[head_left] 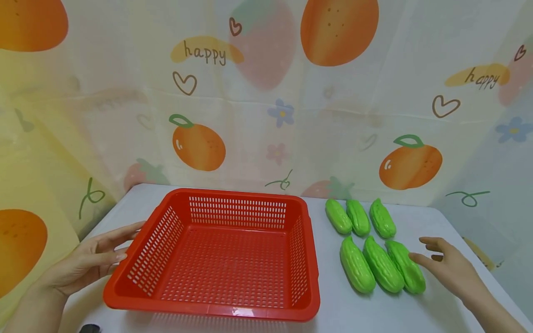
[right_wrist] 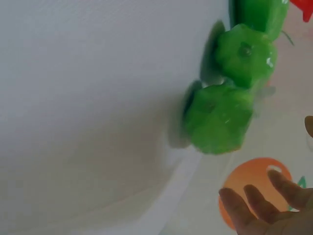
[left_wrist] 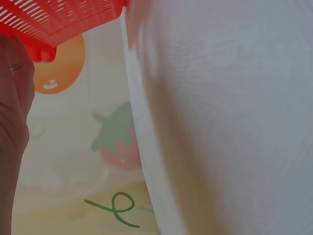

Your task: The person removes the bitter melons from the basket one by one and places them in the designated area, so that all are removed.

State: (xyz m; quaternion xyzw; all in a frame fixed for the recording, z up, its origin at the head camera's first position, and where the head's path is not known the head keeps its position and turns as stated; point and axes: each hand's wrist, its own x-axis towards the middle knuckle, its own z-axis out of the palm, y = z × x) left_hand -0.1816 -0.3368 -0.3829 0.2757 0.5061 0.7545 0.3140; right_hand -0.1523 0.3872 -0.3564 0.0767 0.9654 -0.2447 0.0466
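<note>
A red plastic basket (head_left: 226, 263) with slotted walls stands at the left in the head view, with nothing in it. My left hand (head_left: 93, 256) holds its left rim, thumb on the outer edge and some fingertips hidden behind the rim. In the left wrist view that hand (left_wrist: 14, 88) meets the rim of the basket (left_wrist: 73, 19). Right of the basket, green bitter melons lie in two rows of three. My right hand (head_left: 447, 266) hovers beside the front row's rightmost bitter melon (head_left: 408, 270), fingers loosely bent around nothing. The back row includes a bitter melon (head_left: 382, 219).
The white table (head_left: 420, 222) backs onto a fruit-printed cloth (head_left: 333, 152), which also covers the left side. A small black object (head_left: 89, 328) shows at the bottom left edge. Beyond the table's right edge lies a brownish thing (head_left: 479, 252).
</note>
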